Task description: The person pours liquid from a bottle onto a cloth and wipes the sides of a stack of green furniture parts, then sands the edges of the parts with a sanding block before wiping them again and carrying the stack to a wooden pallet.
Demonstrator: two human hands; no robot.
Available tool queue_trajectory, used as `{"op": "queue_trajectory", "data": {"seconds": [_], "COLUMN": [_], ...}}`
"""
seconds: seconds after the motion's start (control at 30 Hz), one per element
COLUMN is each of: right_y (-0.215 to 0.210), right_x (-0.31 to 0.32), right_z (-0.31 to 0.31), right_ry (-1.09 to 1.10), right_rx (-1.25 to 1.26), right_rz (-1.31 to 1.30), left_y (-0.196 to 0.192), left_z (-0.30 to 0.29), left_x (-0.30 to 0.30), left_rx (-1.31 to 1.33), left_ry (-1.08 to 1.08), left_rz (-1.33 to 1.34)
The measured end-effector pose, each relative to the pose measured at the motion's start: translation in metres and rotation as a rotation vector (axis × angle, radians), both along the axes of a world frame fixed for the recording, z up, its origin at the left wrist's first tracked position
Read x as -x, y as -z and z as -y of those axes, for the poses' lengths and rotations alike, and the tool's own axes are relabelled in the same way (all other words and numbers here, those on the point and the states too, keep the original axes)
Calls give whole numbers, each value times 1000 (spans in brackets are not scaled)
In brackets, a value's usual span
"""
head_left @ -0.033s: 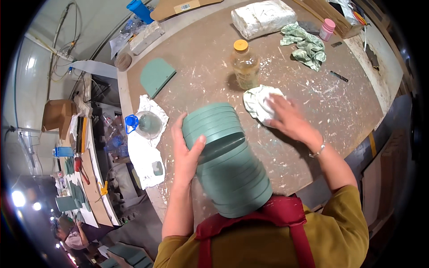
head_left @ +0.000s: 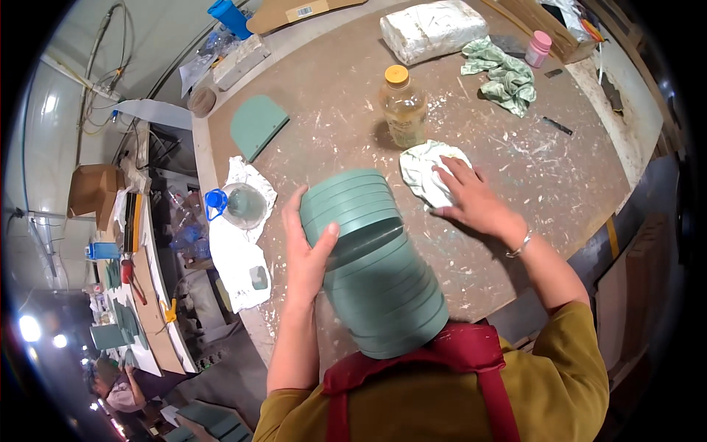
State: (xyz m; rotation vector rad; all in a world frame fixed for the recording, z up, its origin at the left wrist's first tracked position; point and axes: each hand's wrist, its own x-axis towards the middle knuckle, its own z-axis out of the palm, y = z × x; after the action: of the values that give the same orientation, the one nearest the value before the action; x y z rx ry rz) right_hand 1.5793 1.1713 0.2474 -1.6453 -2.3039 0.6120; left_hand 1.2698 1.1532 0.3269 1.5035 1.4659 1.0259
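Observation:
My left hand (head_left: 308, 254) grips the edge of a green, ribbed, curved piece (head_left: 387, 287), its thumb on the front and its fingers round the left side. The piece is hollow, with a dark gap between its upper and lower ribbed parts, and leans against my red apron (head_left: 464, 345). My right hand (head_left: 479, 202) lies with fingers spread on a crumpled white cloth (head_left: 427, 173) on the worktable (head_left: 331, 125). Just beyond the cloth stands a clear bottle of yellowish liquid (head_left: 405, 118) with an orange-yellow cap.
A blue-capped container (head_left: 243, 205) stands on a white cloth (head_left: 239, 276) at the left. Farther back lie a green rounded panel (head_left: 258, 125), a white-wrapped block (head_left: 434, 31), a patterned rag (head_left: 504, 77), a pink jar (head_left: 538, 48) and a small dark blade (head_left: 557, 126).
My right hand, blurred before, now shows sharply and sits slightly lower on the white cloth, which has barely shifted. My left hand and the green piece look the same.

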Motion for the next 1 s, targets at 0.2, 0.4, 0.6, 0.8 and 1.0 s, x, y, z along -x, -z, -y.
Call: {"op": "queue_trajectory", "data": {"seconds": [0.2,0.4,0.6,0.8,1.0], "right_y": [-54,6,-28,-133,-106], "right_x": [14,46,25,-38,-55], "right_z": [-48,-119,-127,-70,-17], "right_ry": [228,212,311,225,-44], "right_rx": [-308,-3,-100,-32,122], "right_rz": [-430,-955,-1227,-506,506], "left_y": [-1,-1,0,7,10], "left_z": [4,1,1,4,0], "left_x": [4,2,2,7,7], "left_rx": [16,-7,3,23,-16], "left_ry": [-1,12,26,-18,10], "left_rz": [37,-17,17,35,24]}}
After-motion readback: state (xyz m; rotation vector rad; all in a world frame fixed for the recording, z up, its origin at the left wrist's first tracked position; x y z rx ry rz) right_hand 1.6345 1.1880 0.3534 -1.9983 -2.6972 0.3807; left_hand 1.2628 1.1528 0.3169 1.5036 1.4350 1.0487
